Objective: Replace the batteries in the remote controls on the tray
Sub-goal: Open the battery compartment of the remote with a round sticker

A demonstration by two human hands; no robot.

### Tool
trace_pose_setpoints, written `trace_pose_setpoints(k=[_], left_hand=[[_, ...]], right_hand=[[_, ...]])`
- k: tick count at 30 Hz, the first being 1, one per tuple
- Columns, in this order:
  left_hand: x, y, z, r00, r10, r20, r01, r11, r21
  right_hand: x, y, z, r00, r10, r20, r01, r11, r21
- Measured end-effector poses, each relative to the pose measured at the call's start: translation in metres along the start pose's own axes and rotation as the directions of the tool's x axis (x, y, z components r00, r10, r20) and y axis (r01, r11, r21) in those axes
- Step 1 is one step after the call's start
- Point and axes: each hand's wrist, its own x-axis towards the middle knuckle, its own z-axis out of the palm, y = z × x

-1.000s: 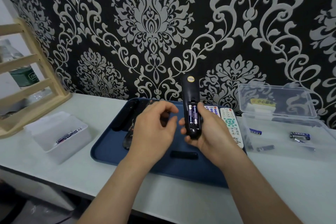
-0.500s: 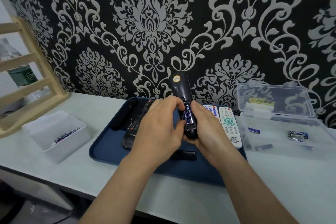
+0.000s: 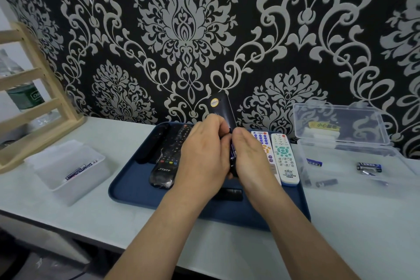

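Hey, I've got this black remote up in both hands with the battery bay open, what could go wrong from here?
1. The black remote is held in the air between the left hand and right hand; a battery could pop out and fall.
2. Its loose battery cover lies on the blue tray under your wrists and could be knocked off.

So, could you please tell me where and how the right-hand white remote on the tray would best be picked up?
Probably by its two long edges near the middle, coming from above. The white remote lies flat, buttons up, on the blue tray, so only its sides offer purchase. Another light remote lies close along its left edge, so a fingertip must slip between them; the right edge, toward the tray rim, looks freer.
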Motion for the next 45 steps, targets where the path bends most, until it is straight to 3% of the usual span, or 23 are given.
trace_pose_setpoints(k=[4,8,12,16,18,21,22,23,25,26,27,28,29,30,31,32,33,35,37,39,41,45], left_hand=[[0.004,-0.001,0.000,1.000,-0.008,-0.016,0.007,0.998,-0.060],[-0.003,0.003,0.001,0.995,0.008,0.097,0.008,0.986,-0.164],[-0.002,-0.002,0.003,0.984,-0.170,0.057,0.179,0.942,-0.282],[-0.003,-0.002,0.000,0.997,-0.077,-0.009,0.076,0.989,-0.128],[-0.003,-0.001,-0.002,0.998,-0.059,-0.014,0.056,0.990,-0.130],[-0.005,0.006,-0.004,0.977,-0.213,0.014,0.210,0.944,-0.255],[-0.003,0.010,-0.005,0.954,-0.299,0.026,0.284,0.873,-0.396],[-0.001,0.012,-0.007,0.915,-0.401,0.053,0.353,0.728,-0.587],[0.007,0.010,-0.015,0.774,-0.602,0.196,0.413,0.246,-0.877],[0.011,0.007,-0.019,0.699,-0.653,0.292,0.395,0.011,-0.919],[0.012,0.004,-0.023,0.652,-0.663,0.368,0.386,-0.128,-0.914],[0.013,-0.001,-0.025,0.637,-0.663,0.394,0.423,-0.127,-0.897],[0.013,-0.003,-0.028,0.674,-0.648,0.355,0.485,0.025,-0.874],[0.012,-0.005,-0.030,0.763,-0.595,0.251,0.513,0.322,-0.795],[0.010,-0.007,-0.032,0.882,-0.452,0.134,0.433,0.665,-0.608],[0.008,-0.008,-0.035,0.963,-0.255,0.088,0.270,0.899,-0.344],[0.006,-0.008,-0.037,0.986,-0.100,0.134,0.111,0.991,-0.077],[0.006,-0.006,-0.041,0.961,-0.056,0.270,-0.003,0.976,0.216],[0.005,-0.004,-0.042,0.948,-0.096,0.302,0.009,0.961,0.276],[0.005,-0.008,-0.040,0.951,-0.129,0.280,0.068,0.974,0.216],[0.005,-0.012,-0.031,0.949,-0.171,0.263,0.156,0.985,0.077],[-0.001,0.002,-0.013,0.877,-0.285,0.386,0.394,0.888,-0.239]], right_hand=[[-0.001,-0.001,0.003,1.000,0.016,-0.006,-0.016,1.000,0.020],[0.003,-0.005,0.000,0.995,0.076,-0.069,-0.060,0.978,0.200],[0.000,-0.011,-0.001,0.988,0.153,-0.034,-0.135,0.941,0.311],[0.000,-0.011,0.000,0.983,0.181,-0.038,-0.161,0.938,0.307],[0.000,-0.010,0.000,0.983,0.179,-0.037,-0.159,0.937,0.312],[0.002,-0.010,0.001,0.978,0.208,-0.016,-0.186,0.901,0.392],[0.003,-0.012,0.000,0.972,0.234,0.015,-0.215,0.861,0.462],[0.003,-0.014,-0.002,0.962,0.268,0.056,-0.256,0.808,0.530],[0.003,-0.015,-0.007,0.936,0.323,0.139,-0.337,0.712,0.616],[0.003,-0.015,-0.010,0.928,0.334,0.164,-0.359,0.690,0.629],[0.004,-0.014,-0.012,0.925,0.339,0.174,-0.370,0.691,0.621],[0.004,-0.014,-0.014,0.923,0.340,0.179,-0.377,0.715,0.588],[0.004,-0.014,-0.016,0.924,0.336,0.183,-0.380,0.761,0.526],[0.004,-0.016,-0.018,0.927,0.325,0.189,-0.376,0.820,0.432],[0.003,-0.017,-0.020,0.929,0.308,0.204,-0.360,0.877,0.319],[0.003,-0.020,-0.022,0.933,0.283,0.223,-0.328,0.923,0.201],[0.002,-0.021,-0.025,0.936,0.250,0.248,-0.281,0.955,0.098],[0.002,-0.023,-0.030,0.942,0.169,0.289,-0.165,0.986,-0.040],[0.002,-0.024,-0.034,0.958,0.092,0.270,-0.069,0.993,-0.094],[0.003,-0.026,-0.038,0.983,0.047,0.179,-0.043,0.999,-0.026],[0.005,-0.025,-0.040,0.992,0.046,0.113,-0.066,0.982,0.175],[0.006,-0.021,-0.030,0.993,0.078,0.086,-0.104,0.923,0.370]])
